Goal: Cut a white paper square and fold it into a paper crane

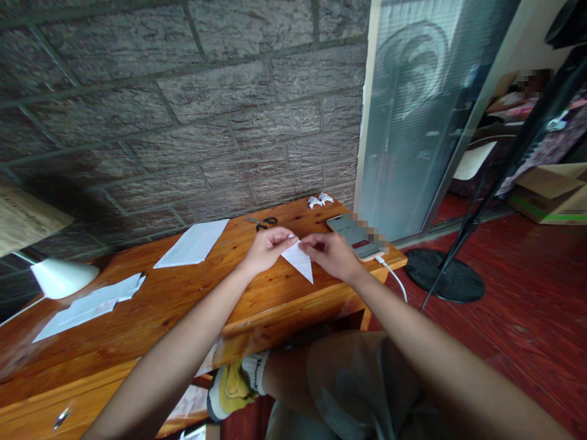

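Observation:
A white sheet of paper (300, 263), folded to a point at its lower end, is held between my two hands above the wooden table. My left hand (268, 249) pinches its upper left edge between thumb and fingers. On the other side, my right hand (332, 253) has its fingers closed on the paper's upper right part. Black-handled scissors (263, 222) lie just behind my left hand. Two small folded paper pieces (320, 200) sit at the table's far right corner. Beyond my right hand lies a phone (355, 237) with a white cable plugged in.
A stack of white paper (192, 244) and loose paper strips (92, 305) lie on the wooden table (178, 299). A lamp (64, 275) stands at the left. A brick wall backs the table. A black stand base (444, 275) is on the floor; another person is far right.

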